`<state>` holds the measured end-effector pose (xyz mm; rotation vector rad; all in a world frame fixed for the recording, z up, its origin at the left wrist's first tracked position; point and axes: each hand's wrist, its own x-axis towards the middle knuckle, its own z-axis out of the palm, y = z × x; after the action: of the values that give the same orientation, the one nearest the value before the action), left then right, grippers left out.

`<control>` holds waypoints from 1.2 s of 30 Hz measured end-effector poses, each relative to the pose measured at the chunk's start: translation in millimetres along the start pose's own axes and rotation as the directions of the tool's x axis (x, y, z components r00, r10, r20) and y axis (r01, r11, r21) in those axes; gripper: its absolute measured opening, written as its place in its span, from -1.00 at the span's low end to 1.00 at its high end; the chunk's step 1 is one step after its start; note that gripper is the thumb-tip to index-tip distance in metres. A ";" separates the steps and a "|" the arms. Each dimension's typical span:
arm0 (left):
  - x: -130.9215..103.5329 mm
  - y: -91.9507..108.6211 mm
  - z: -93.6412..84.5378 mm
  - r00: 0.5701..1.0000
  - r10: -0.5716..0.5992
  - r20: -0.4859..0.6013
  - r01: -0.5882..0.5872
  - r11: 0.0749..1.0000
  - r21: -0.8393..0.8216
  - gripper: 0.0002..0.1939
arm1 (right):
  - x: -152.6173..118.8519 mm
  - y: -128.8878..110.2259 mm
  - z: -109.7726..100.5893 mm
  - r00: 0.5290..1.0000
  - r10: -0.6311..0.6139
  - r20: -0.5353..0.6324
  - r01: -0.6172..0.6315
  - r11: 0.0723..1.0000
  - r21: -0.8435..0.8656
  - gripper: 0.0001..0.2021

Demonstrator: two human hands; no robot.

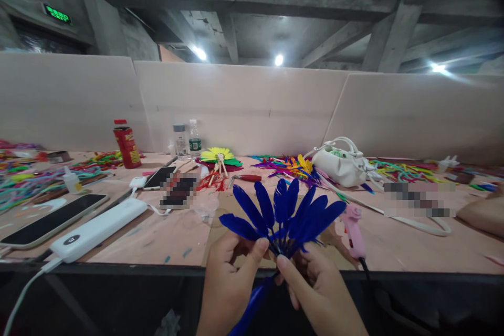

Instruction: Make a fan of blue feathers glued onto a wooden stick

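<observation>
A fan of dark blue feathers (281, 205) spreads upward between my two hands, its quills gathered at the bottom. My left hand (232, 273) is closed, thumb pressing the quills from the left side. From the right, my right hand (315, 278) pinches the base of the fan, thumb across the quills. The fingers behind the feathers are partly hidden. A long blue strip hangs below, between my wrists. Under the fan lies a piece of brown cardboard (216, 231) at the table edge, and a pink glue gun (355, 228) sits to its right.
Left on the pink table (129, 241) are a phone (55, 218), a white power bank (98, 230) with cables, and a small glue bottle (72, 181). Behind stand a red bottle (127, 144), a yellow feather flower (218, 156) and a white handbag (340, 165). Another person's arm (482, 210) rests far right.
</observation>
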<state>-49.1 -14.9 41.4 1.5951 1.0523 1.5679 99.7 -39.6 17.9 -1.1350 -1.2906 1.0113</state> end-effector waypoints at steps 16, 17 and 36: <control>-0.8 -2.6 -3.1 1.000 -0.007 -0.001 0.007 0.999 -0.054 -0.85 | 0.6 2.9 3.7 1.000 -0.017 -0.018 0.016 0.998 -0.064 -0.51; -0.8 -2.4 -3.4 1.000 -0.009 -0.001 0.009 0.998 -0.062 -0.84 | 0.6 2.7 4.0 1.000 -0.018 -0.021 0.016 0.998 -0.068 -0.52; 4.6 -10.7 -21.5 0.963 0.050 -0.265 -0.083 0.990 -0.114 -0.74 | 3.8 9.7 -2.8 0.999 -0.034 0.014 0.036 0.983 -0.179 -0.65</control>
<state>-71.7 -7.7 35.6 1.3782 1.0225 1.8912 103.2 -34.3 9.2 -1.2400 -1.4282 0.8900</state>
